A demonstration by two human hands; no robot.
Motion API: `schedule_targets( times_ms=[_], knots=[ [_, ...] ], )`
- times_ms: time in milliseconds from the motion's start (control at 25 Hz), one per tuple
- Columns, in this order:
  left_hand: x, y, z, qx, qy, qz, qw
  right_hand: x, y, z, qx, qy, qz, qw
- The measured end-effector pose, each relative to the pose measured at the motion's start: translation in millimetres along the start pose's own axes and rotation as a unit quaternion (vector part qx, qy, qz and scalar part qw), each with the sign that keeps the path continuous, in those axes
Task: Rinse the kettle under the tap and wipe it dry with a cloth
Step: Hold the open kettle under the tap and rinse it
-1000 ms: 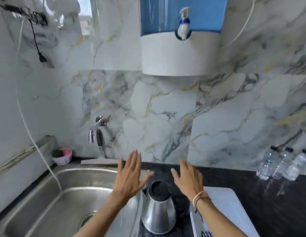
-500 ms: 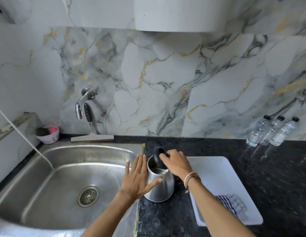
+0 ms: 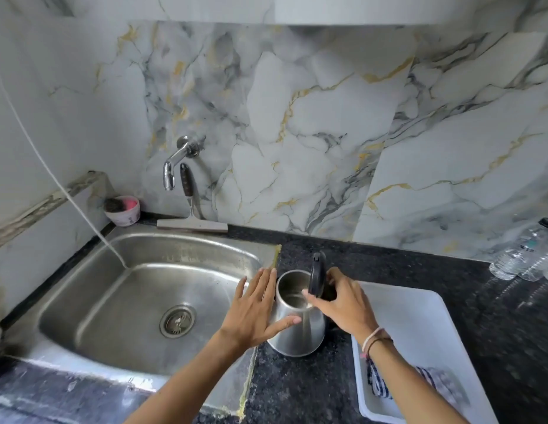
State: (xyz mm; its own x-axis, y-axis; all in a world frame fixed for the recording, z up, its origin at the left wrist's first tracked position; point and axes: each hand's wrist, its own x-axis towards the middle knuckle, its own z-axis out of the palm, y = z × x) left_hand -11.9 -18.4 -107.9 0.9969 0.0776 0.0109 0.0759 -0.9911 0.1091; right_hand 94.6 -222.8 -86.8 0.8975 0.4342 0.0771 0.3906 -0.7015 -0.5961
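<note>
Beside one sink (image 3: 83, 286), one kettle (image 3: 300, 332), two hands

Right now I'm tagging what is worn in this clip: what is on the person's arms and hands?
Both forearms are bare, with no sleeves in view. The right hand has thin bands at its wrist: a pale pinkish one and a darker cord. The left hand shows no glove, ring or band.

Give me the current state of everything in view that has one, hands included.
kettle: upright on the counter, lid flipped open
tap: off, no water running
sink: no water standing, drain uncovered
striped cloth: crumpled in the white tray, untouched
left hand: open, flat against the kettle's side
right hand: at the kettle's rim by the lid
</note>
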Motion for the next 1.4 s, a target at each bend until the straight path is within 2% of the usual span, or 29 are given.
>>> schedule_targets(
  times_ms=[120,320,440,720,880,960,1080,1160,1280,1400],
  knots=[
    [-3.2,1.6,0.6,0.001,0.017,0.01,1.0,4.1,9.1,7.8,-0.023,0.073,-0.021,0.997],
    [2.8,-23.1,1.4,0.014,0.043,0.04,0.998,7.7,-9.1,23.2,0.08,0.136,-0.005,0.987],
    [5.1,-62.7,2.0,0.002,0.047,0.052,0.998,22.3,-34.9,44.7,0.091,0.129,0.01,0.987],
    [18.3,-218.1,-25.7,0.026,0.064,0.044,0.997,95.4,-141.9,138.0,0.114,0.156,0.023,0.981],
    [37.7,-293.1,-56.7,-0.026,0.088,-0.011,0.996,136.9,-188.0,186.7,0.125,0.15,0.015,0.981],
    [60.2,-317.7,-79.2,-0.092,0.154,-0.046,0.983,155.9,-200.9,205.5,0.132,0.146,0.023,0.98],
    [104.5,-330.1,-115.7,-0.192,0.244,-0.103,0.945,180.5,-214.9,221.7,0.132,0.146,0.045,0.979],
    [129.9,-327.4,-130.5,-0.195,0.251,-0.154,0.936,195.0,-222.1,228.3,0.128,0.149,0.047,0.979],
    [150.5,-318.4,-141.2,-0.177,0.207,-0.213,0.938,211.9,-226.8,232.0,0.123,0.157,0.045,0.979],
    [160.5,-323.5,-138.8,-0.231,0.206,-0.193,0.931,221.3,-229.8,230.8,0.122,0.172,0.043,0.977]
  ],
)
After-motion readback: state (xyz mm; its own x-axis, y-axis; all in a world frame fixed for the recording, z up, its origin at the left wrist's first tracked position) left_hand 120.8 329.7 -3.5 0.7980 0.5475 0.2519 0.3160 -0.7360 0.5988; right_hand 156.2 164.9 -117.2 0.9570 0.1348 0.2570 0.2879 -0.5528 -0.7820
